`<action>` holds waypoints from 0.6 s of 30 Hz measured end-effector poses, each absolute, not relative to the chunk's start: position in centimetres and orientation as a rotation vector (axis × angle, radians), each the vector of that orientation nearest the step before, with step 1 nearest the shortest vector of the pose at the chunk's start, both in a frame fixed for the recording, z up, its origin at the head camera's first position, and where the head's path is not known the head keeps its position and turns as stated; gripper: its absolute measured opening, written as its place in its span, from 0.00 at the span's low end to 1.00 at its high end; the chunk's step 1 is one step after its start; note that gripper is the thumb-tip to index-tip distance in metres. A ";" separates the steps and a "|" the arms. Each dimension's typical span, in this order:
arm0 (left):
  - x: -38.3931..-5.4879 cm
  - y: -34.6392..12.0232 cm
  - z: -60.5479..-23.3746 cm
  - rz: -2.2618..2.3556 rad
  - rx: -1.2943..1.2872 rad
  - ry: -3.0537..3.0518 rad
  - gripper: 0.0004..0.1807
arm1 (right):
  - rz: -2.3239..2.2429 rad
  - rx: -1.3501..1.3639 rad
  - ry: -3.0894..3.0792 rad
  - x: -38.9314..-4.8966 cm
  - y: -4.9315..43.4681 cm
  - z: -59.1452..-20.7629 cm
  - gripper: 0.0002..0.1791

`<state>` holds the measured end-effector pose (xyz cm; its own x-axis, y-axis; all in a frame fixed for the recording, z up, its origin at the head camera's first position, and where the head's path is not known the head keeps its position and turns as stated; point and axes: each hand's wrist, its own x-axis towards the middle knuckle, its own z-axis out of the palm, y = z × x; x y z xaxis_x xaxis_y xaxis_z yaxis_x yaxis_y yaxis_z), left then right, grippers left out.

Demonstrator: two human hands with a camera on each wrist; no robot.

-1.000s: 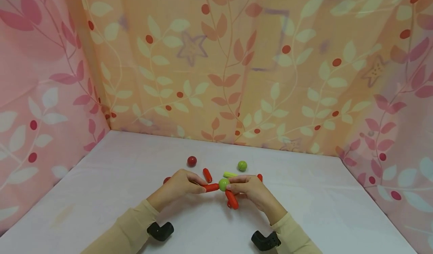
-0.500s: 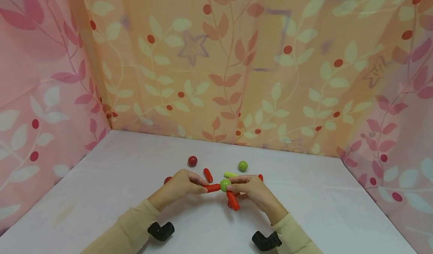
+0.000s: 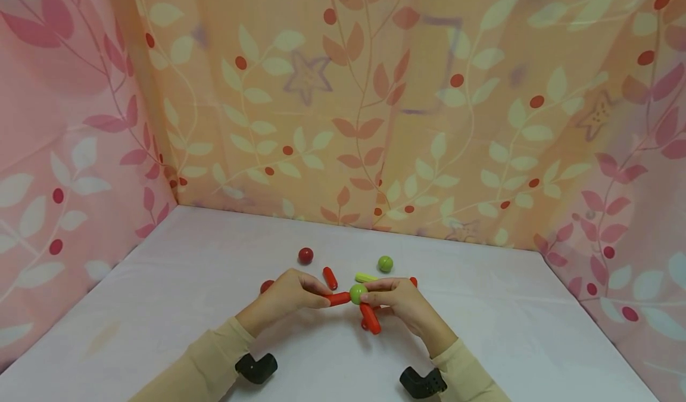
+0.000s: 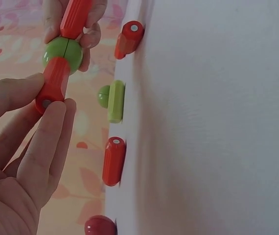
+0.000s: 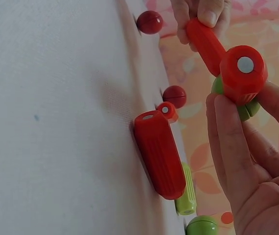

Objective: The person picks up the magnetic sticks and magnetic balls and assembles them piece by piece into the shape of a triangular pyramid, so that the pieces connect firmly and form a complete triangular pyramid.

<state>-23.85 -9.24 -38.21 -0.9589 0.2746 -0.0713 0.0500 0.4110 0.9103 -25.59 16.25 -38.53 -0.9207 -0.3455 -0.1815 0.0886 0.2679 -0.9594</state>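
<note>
Between both hands, just above the table, is a joined piece: a green ball [image 3: 358, 294] with two ridged red rods stuck to it at an angle. My left hand [image 3: 289, 293] pinches the first red rod [image 4: 56, 81] near its outer end, between thumb and fingers. Thumb and fingertips of my right hand [image 3: 402, 304] grip the green ball. From that ball the second red rod [image 3: 370, 319] points toward me, its silver round end [image 5: 245, 64] facing the right wrist camera. Below the piece, a loose red rod [image 5: 160, 156] lies on the table.
Behind the hands, on the white table [image 3: 214, 241], lie a red rod [image 3: 330, 278], a yellow-green rod [image 3: 365, 277] and another green ball [image 3: 385, 263]. Two red balls are at the left, one farther back [image 3: 306, 255], one partly behind my left hand [image 3: 266, 285]. Patterned cloth [image 3: 354, 92] walls the back and sides.
</note>
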 end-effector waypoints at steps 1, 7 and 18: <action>-23.8 -9.2 -38.2 1.570 0.278 2.458 0.08 | -1.692 -0.232 2.193 -25.6 16.3 -38.5 0.25; -23.7 -9.1 -38.2 1.562 0.262 2.462 0.08 | -1.686 -0.231 2.207 -25.8 16.3 -38.6 0.24; -25.7 -10.2 -37.7 1.765 0.035 2.500 0.13 | -1.780 -0.220 2.183 -26.0 17.2 -38.1 0.23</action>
<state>-25.75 -10.20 -37.74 -0.9965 0.0655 -0.0528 -0.0278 0.3360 0.9415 -26.02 17.21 -38.07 -0.9387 -0.3131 -0.1441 0.0782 0.2139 -0.9737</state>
